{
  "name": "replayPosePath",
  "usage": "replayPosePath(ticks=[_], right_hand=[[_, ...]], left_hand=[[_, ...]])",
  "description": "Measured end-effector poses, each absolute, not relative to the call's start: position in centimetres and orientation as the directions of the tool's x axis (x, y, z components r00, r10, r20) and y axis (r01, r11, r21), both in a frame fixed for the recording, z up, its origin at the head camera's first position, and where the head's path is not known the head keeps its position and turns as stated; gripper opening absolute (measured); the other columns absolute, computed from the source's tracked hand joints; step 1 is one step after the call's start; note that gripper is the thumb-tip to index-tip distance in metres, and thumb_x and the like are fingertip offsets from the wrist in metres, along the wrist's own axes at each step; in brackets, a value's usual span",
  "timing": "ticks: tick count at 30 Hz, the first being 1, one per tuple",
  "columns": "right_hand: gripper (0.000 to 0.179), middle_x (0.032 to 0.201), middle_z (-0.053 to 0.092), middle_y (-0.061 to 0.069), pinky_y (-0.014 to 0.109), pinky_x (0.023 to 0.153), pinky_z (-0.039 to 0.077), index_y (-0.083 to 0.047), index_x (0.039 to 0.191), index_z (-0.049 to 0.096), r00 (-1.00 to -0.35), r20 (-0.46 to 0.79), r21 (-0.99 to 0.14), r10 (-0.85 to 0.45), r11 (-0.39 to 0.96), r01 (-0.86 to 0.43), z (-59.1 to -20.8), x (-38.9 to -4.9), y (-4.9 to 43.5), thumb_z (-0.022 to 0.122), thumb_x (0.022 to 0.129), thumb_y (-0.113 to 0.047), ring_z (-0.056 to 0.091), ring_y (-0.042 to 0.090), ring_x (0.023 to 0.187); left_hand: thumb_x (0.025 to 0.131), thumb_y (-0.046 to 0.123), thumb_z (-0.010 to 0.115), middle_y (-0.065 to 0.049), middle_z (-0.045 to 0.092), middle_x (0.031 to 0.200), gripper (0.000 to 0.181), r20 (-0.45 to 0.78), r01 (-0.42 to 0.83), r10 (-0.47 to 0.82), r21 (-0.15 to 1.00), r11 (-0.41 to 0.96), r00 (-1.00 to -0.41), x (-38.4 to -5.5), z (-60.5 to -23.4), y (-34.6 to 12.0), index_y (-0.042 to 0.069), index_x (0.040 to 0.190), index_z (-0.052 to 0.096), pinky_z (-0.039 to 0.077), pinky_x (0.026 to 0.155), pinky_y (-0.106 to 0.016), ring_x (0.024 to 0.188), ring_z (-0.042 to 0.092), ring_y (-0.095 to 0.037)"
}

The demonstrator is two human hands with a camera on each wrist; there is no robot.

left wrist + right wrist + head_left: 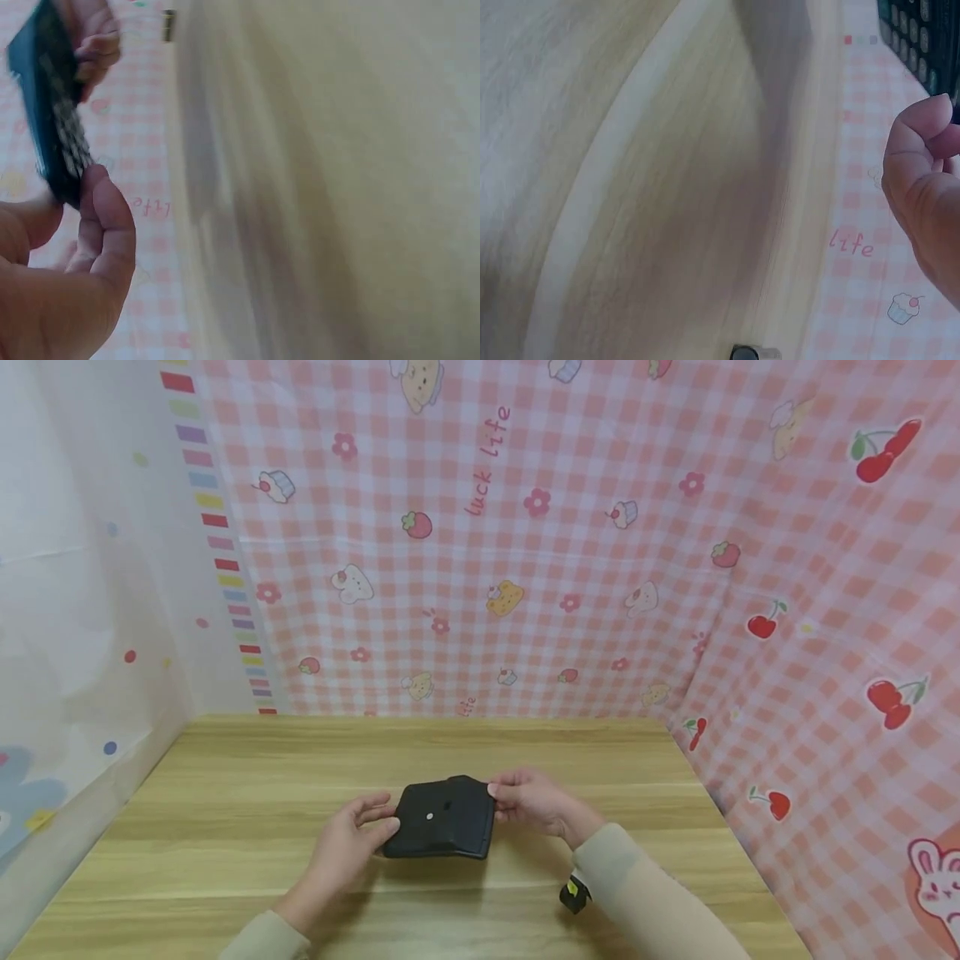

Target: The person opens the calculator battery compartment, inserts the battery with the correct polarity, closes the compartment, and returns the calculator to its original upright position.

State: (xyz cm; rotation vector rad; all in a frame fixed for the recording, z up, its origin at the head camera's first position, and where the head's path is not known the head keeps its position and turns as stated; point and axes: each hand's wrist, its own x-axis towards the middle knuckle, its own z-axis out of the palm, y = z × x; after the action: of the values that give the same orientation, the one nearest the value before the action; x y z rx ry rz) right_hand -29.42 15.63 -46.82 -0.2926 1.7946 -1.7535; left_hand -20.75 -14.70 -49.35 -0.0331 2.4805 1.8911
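Note:
A black calculator (442, 822) is held up over the table, its back with a small white round spot toward the head camera. My left hand (348, 843) pinches its left edge, thumb on the back and fingers on the far side. At the upper right corner my right hand (536, 802) grips it between thumb and fingers. Light keys show on the calculator (922, 45) in the right wrist view, on the side turned from my head. The left wrist view catches the calculator (49, 105) nearly edge-on, a hand at each end.
The wood-grain table (247, 827) lies under both hands. A pink checked cloth (480, 635) hangs behind it and along the right, with a white patterned cloth (82, 610) at left. A small black object with a yellow mark (573, 895) shows beside the right sleeve.

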Motion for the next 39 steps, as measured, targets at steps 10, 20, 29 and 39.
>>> replayPosePath(ticks=[10, 20, 29, 39], right_hand=[[0.038, 0.102, 0.075, -0.002, 0.024, 0.08, 0.056, 0.007, 0.146, 0.058, -0.792, -0.299, -0.953, -0.532, 0.204, 0.223, -46.1, -29.9, 15.3, 0.048, 0.114, -0.01, 0.067, 0.009, 0.087], [0.03, 0.116, 0.074, 0.008, 0.036, 0.09, 0.061, -0.007, 0.129, 0.07, -0.778, -0.321, -0.897, -0.54, 0.438, 0.066, -43.9, -30.9, 13.4, 0.045, 0.115, -0.016, 0.071, 0.018, 0.098], [0.027, 0.105, 0.074, 0.002, 0.03, 0.082, 0.056, -0.011, 0.122, 0.074, -0.698, -0.329, -0.824, -0.636, 0.555, -0.117, -41.8, -32.3, 11.4, 0.049, 0.114, -0.018, 0.068, 0.014, 0.089], [0.023, 0.115, 0.072, 0.002, 0.03, 0.086, 0.051, -0.016, 0.124, 0.073, -0.672, -0.362, -0.733, -0.646, 0.643, -0.224, -40.6, -32.6, 9.5, 0.053, 0.113, -0.019, 0.064, 0.016, 0.096]], left_hand=[[0.1, 0.014, 0.076, -0.03, 0.071, 0.133, 0.075, -0.17, -0.139, 0.243, 0.98, 0.141, -0.955, -20.7, -49.0, -15.5, -0.006, 0.16, 0.036, 0.066, 0.076, -0.042, 0.09, 0.079, -0.025], [0.101, 0.016, 0.075, -0.017, 0.078, 0.112, 0.063, -0.168, -0.128, 0.288, 0.98, 0.153, -0.943, -20.7, -48.8, -14.5, -0.008, 0.153, 0.047, 0.067, 0.076, -0.043, 0.085, 0.077, -0.022], [0.101, 0.016, 0.075, -0.019, 0.077, 0.119, 0.057, -0.08, -0.012, 0.336, 0.98, 0.2, -0.938, -20.8, -48.7, -13.4, -0.008, 0.147, 0.054, 0.065, 0.08, -0.032, 0.095, 0.078, -0.02], [0.1, 0.007, 0.075, -0.017, 0.074, 0.113, 0.076, -0.011, 0.037, 0.406, 0.993, 0.11, -0.914, -20.9, -48.3, -12.6, 0.001, 0.164, 0.034, 0.066, 0.078, -0.034, 0.097, 0.079, -0.025]])
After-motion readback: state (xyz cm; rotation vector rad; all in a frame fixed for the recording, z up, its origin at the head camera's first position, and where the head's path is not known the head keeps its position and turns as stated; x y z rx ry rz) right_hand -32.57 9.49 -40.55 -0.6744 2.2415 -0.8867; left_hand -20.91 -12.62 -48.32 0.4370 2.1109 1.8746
